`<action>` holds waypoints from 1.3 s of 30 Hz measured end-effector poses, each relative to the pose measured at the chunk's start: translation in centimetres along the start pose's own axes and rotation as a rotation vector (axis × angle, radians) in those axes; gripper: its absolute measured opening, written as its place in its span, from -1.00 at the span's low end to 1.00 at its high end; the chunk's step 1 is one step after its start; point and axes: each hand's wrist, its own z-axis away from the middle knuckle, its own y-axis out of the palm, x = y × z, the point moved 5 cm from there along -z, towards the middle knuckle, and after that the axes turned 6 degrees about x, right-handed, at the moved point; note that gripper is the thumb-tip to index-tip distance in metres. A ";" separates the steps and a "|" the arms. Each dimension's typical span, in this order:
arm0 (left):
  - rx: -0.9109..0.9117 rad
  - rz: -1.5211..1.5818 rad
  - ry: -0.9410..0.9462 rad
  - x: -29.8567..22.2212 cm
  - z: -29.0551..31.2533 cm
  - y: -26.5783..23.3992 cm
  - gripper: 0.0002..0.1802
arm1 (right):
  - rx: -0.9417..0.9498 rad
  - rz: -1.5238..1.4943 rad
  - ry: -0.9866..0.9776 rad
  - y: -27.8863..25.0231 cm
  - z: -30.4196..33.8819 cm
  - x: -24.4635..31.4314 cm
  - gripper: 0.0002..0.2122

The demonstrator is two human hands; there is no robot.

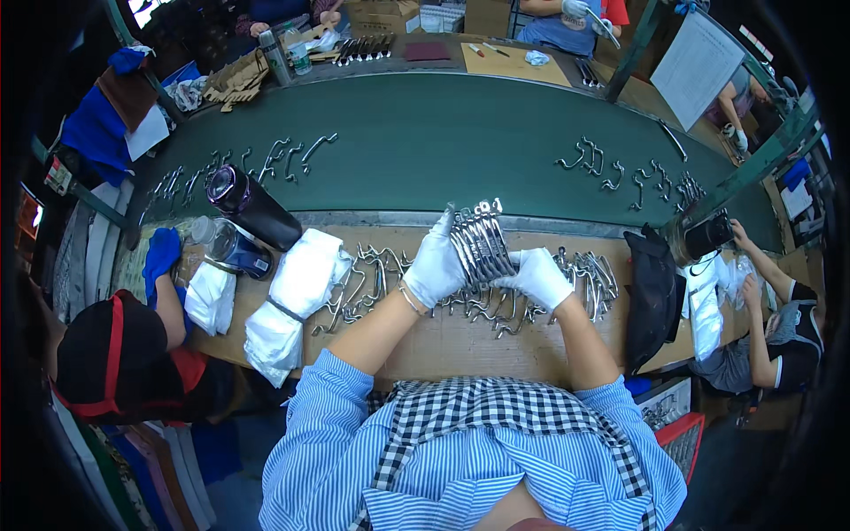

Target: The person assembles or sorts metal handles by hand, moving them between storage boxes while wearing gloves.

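Observation:
Both my hands wear white gloves and hold one bundle of curved shiny metal pieces above the near table. My left hand grips its left side, fingers pointing up along it. At the lower right of the bundle, my right hand closes on the bottom ends. The pieces lie side by side, with small ring-like ends at the top. Beneath and around my hands, a loose heap of bent metal pieces spreads over the brown tabletop. My fingertips are partly hidden behind the bundle.
A green conveyor belt beyond the table carries scattered bent pieces. Left stand a black bottle, a clear jar and white wrapped bundles. A black pouch lies right. Co-workers sit at both sides; others are across the belt.

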 end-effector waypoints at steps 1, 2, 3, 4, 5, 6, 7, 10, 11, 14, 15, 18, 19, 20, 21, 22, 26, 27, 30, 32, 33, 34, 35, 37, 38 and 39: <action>-0.007 -0.050 -0.012 0.2 0.0 0.0 -0.30 | 0.003 0.004 -0.001 0.1 0.1 0.0 -0.64; -0.026 -0.010 -0.046 0.3 -0.1 0.4 -0.22 | 0.022 -0.035 0.024 0.2 0.2 -0.2 -0.66; -0.025 -0.009 -0.046 0.5 -0.1 0.8 -0.22 | 0.040 -0.073 0.049 0.4 0.2 -0.4 -0.68; -0.018 -0.041 -0.059 0.8 0.0 1.2 -0.19 | 0.041 -0.071 0.050 0.5 0.2 -0.7 -0.68; -0.011 -0.075 -0.076 1.1 0.0 1.9 -0.16 | 0.082 -0.158 0.091 0.9 0.1 -1.3 -0.63; -0.010 -0.074 -0.079 1.1 0.0 1.9 -0.16 | 0.122 -0.245 0.132 1.2 0.2 -1.7 -0.59; 0.024 -0.059 -0.086 1.1 -0.1 1.9 -0.12 | 0.119 -0.245 0.134 1.2 0.5 -1.8 -0.59; 0.066 -0.028 -0.049 0.6 0.3 2.1 -0.08 | -0.084 -0.265 -0.130 0.5 1.0 -0.1 -0.38; 0.081 -0.006 -0.013 0.5 0.4 2.3 -0.08 | -0.352 -0.029 -0.235 -0.3 1.5 0.8 -0.28; 0.035 -0.031 0.015 0.5 0.4 1.8 -0.12 | -0.483 0.487 -0.418 0.5 2.3 4.4 -0.14; 0.064 -0.061 0.011 0.8 0.3 2.1 -0.14 | -0.337 0.760 -0.491 1.7 2.4 5.5 -0.09; 0.048 -0.014 0.033 1.1 0.5 1.8 -0.16 | -0.318 0.756 -0.557 2.1 0.7 5.6 -0.02; 0.031 0.041 0.038 1.1 0.6 1.8 -0.15 | -0.307 0.731 -0.570 1.9 0.4 6.1 0.00; 0.059 -0.007 0.049 0.6 0.6 1.8 -0.10 | -0.289 0.728 -0.564 1.8 0.1 6.7 0.01; 0.055 -0.010 0.055 0.4 0.8 1.6 -0.10 | -0.287 0.725 -0.571 2.1 0.2 7.0 0.01; 0.030 -0.080 0.072 0.1 1.0 1.4 -0.09 | -0.278 0.730 -0.579 2.5 0.6 7.1 0.01; 0.088 -0.226 0.090 -1.1 0.9 3.4 -0.03 | -0.135 0.767 -0.667 4.9 2.5 5.5 -0.11; 0.133 -0.263 0.097 -1.4 0.9 3.9 0.00 | -0.092 0.761 -0.671 5.5 3.0 5.1 -0.17; 0.077 -0.219 0.077 -2.1 0.7 2.9 0.07 | -0.086 0.669 -0.738 5.6 4.5 4.6 -0.31; 0.086 -0.145 0.028 -2.0 0.7 3.1 0.11 | -0.106 0.571 -0.763 5.2 4.9 3.7 -0.39; 0.084 -0.148 0.025 -2.0 0.7 3.2 0.11 | -0.125 0.476 -0.790 5.0 5.1 3.7 -0.47; 0.078 -0.136 0.019 -1.9 0.7 3.3 0.11 | -0.192 0.392 -0.725 4.4 5.4 3.8 -0.63; 0.075 -0.122 0.012 -1.8 0.7 3.4 0.12 | -0.195 0.390 -0.724 4.4 5.5 3.4 -0.63; 0.063 -0.125 0.012 -1.8 0.7 3.1 0.11 | -0.263 0.182 -0.653 3.7 5.4 2.1 -0.71; 0.055 -0.115 0.013 -1.7 0.8 2.9 0.10 | -0.298 0.105 -0.618 3.6 5.5 1.8 -0.73; 0.047 -0.106 0.015 -1.7 0.9 2.8 0.09 | -0.296 0.104 -0.618 3.8 5.6 1.6 -0.73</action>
